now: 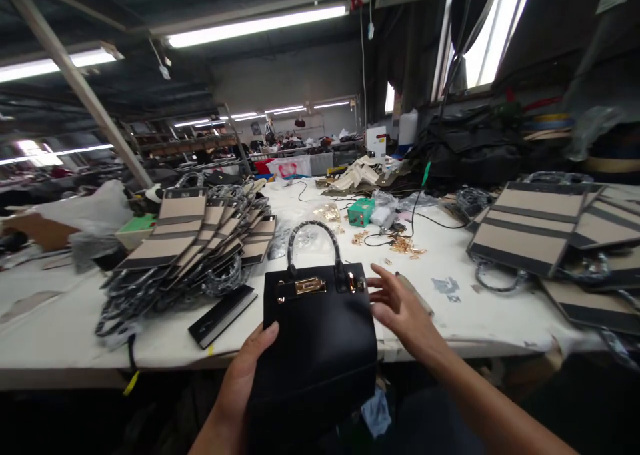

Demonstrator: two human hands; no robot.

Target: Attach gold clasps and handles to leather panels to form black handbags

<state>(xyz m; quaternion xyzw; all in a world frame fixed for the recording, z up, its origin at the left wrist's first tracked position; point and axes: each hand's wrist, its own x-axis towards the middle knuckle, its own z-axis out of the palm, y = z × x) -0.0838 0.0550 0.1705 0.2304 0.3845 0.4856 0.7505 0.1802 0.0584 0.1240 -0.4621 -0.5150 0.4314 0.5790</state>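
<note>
A black handbag (pixel 320 342) with gold-coloured hardware stands upright at the table's front edge, its wrapped handle (pixel 314 223) arching above it. Holding its left side is my left hand (pixel 245 365), the thumb on the front panel and the other fingers hidden behind. Beside the upper right corner, my right hand (pixel 400 308) has its fingers spread near the gold clasp (pixel 356 283); whether the fingertips touch the bag is hard to tell. A flat black piece (pixel 223 316) lies left of the bag.
Stacked beige-and-black panels with wrapped handles (pixel 180 225) lie on the left, and more panels (pixel 530 222) on the right. Behind the bag are a green box (pixel 361 212), loose gold fittings (pixel 405 244), a cable and plastic bags on the white table (pixel 450 322).
</note>
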